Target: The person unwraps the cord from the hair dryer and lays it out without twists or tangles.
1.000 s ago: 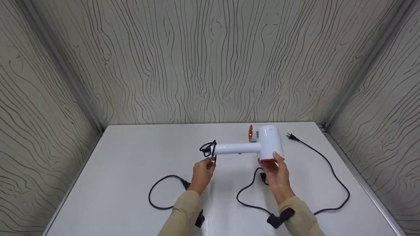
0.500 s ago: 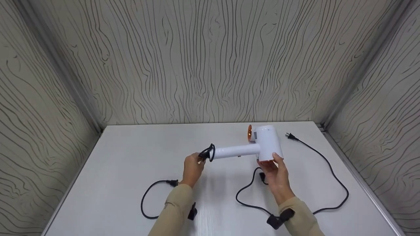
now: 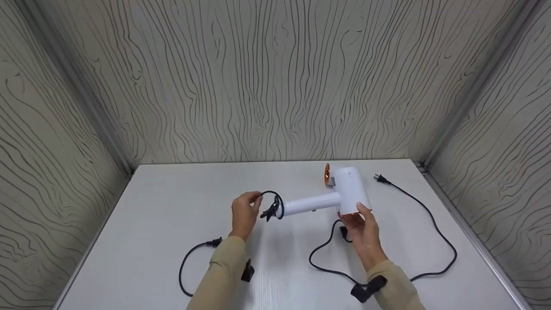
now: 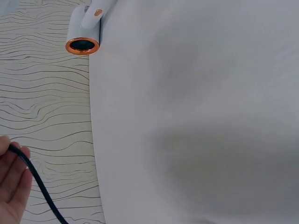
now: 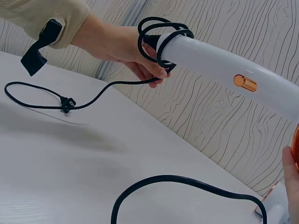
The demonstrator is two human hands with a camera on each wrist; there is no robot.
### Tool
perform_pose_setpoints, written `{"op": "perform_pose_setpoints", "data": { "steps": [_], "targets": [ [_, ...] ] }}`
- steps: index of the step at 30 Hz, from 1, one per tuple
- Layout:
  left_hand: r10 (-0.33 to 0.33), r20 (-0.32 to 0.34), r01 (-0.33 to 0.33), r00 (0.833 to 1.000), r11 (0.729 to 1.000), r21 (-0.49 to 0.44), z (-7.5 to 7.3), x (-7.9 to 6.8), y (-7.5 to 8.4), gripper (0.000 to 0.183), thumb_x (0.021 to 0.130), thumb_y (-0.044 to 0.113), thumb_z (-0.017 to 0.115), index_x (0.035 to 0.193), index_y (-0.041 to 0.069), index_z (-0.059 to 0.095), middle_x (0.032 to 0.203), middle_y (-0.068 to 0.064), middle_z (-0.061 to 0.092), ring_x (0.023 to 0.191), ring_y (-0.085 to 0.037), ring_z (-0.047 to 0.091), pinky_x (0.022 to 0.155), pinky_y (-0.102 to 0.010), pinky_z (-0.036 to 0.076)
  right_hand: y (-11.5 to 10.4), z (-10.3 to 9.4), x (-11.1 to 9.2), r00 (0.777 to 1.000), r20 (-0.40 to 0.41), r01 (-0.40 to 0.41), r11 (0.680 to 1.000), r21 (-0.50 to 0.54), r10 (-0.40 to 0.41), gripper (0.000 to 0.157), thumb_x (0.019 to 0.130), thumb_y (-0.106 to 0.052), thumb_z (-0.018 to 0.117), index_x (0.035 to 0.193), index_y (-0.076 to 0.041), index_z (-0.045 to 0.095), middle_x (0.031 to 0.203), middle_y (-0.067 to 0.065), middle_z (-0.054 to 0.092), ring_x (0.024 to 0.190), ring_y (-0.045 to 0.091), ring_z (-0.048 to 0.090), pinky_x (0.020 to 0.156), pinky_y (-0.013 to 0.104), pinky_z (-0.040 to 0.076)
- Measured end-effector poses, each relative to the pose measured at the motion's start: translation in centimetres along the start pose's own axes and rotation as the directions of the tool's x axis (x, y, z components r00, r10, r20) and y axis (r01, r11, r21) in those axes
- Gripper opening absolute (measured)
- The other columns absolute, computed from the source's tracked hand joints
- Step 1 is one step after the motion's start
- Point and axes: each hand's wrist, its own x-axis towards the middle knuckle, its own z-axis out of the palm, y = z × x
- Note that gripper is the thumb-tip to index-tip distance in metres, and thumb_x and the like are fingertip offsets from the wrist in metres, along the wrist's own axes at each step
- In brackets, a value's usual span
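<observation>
A white hair dryer is held up over the table in the head view, its handle pointing left and slightly down. My right hand grips the orange-rimmed end of its barrel, thumb on the side and fingers underneath. Black power cord is looped around the handle's tip. Left of that tip, my left hand pinches a loop of this cord between thumb and fingers. A copper button shows on the handle in the right wrist view. The cord's plug lies left of my left forearm.
Behind the held dryer, a second white dryer with an orange ring lies near the table's back edge. Another black cord snakes across the right side, its two-pin plug at the back. Wood-patterned walls enclose the white table.
My left hand has moved left and slightly up, drawing a cord loop away from the handle. The handle's tip has dipped, and the left plug has slid left. My right hand stays nearly still.
</observation>
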Motion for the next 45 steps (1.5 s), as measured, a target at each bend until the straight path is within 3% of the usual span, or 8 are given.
{"op": "perform_pose_setpoints", "data": {
  "steps": [14,22,29,35,45],
  "targets": [
    [0.035,-0.115,-0.037,0.993,0.999,-0.015,-1.5,0.9,1.5,0.007,0.087,0.007,0.068,0.092,0.004,0.073,0.087,-0.009,0.074,0.082,-0.020,0.071,0.076,-0.033,0.060,0.5,-0.4,0.3,0.999,-0.035,0.033,0.999,-0.023,-0.034,0.032,0.094,-0.024,0.055,0.117,-0.017,0.034,0.103,-0.002,0.053,0.091,0.009,0.060,0.090,0.025,0.057],
    [0.047,-0.110,-0.049,0.993,0.999,-0.015,-1.9,1.0,2.2,0.008,0.088,0.009,0.068,0.093,0.005,0.072,0.088,-0.007,0.073,0.084,-0.018,0.070,0.078,-0.032,0.060,0.6,-0.1,0.5,0.997,-0.078,0.012,1.000,-0.016,-0.013,0.034,0.092,-0.020,0.060,0.113,-0.019,0.033,0.112,-0.002,0.048,0.093,0.008,0.061,0.091,0.025,0.057],
    [0.117,-0.124,-0.120,0.985,0.992,-0.022,-2.0,0.8,2.8,0.007,0.086,0.007,0.069,0.091,0.003,0.072,0.087,-0.008,0.073,0.083,-0.018,0.071,0.076,-0.031,0.060,0.8,0.2,0.3,0.992,-0.124,0.018,1.000,-0.005,-0.018,0.035,0.092,-0.017,0.061,0.110,-0.017,0.030,0.121,-0.001,0.042,0.093,0.006,0.060,0.093,0.026,0.056],
    [0.168,-0.116,-0.173,0.979,0.985,-0.026,-1.9,0.4,3.3,0.004,0.086,0.007,0.069,0.089,0.004,0.071,0.085,-0.006,0.073,0.081,-0.016,0.070,0.076,-0.028,0.060,0.9,0.3,0.5,0.992,-0.125,0.019,1.000,0.009,-0.018,0.043,0.093,-0.022,0.061,0.118,-0.019,0.026,0.124,-0.002,0.040,0.108,0.009,0.053,0.100,0.027,0.054],
    [0.218,-0.089,-0.220,0.972,0.975,-0.014,-1.3,-1.0,3.3,0.006,0.083,0.005,0.071,0.089,0.004,0.072,0.084,-0.005,0.073,0.079,-0.014,0.070,0.073,-0.026,0.060,0.9,0.5,0.6,0.994,-0.112,0.016,0.999,0.031,-0.013,0.049,0.094,-0.028,0.059,0.126,-0.020,0.023,0.124,-0.003,0.039,0.114,0.011,0.049,0.102,0.028,0.053]
  ]
}}
